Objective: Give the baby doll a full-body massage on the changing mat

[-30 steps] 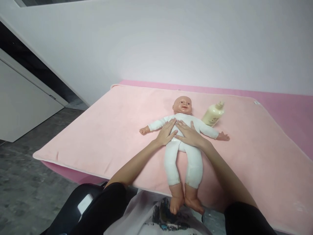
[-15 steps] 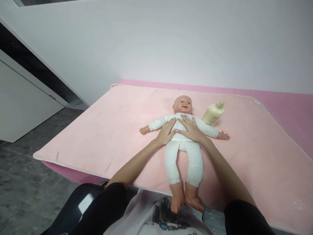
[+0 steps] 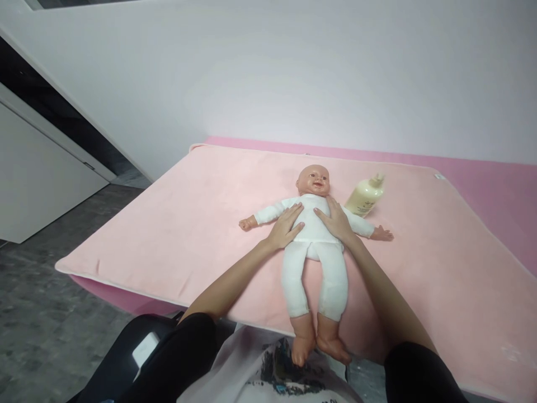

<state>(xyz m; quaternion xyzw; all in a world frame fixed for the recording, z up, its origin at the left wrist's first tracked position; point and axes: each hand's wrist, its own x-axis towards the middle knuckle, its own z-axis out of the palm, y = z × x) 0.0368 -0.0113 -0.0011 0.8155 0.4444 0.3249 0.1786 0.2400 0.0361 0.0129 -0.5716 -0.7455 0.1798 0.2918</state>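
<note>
A baby doll (image 3: 310, 224) with a white cloth body lies on its back, head away from me, arms spread out. My left hand (image 3: 286, 226) rests flat along the left side of its torso, thumb pointing inward. On the opposite side of the chest, my right hand (image 3: 335, 219) lies with its fingers stretched toward the doll's shoulder and its thumb on the chest. Both hands are open and touch the doll without gripping it. Just right of the doll's upper arm is a pale yellow pump bottle (image 3: 364, 197).
Beneath the doll a pale pink pad (image 3: 159, 224) covers a darker pink surface (image 3: 482, 184). A white wall (image 3: 335, 73) rises behind it. To the left are a white panel (image 3: 42, 173) and grey floor. The doll's feet hang over the near edge.
My right hand has slid from the middle of the doll's chest out to its right side, away from my left hand. The left hand stays in place.
</note>
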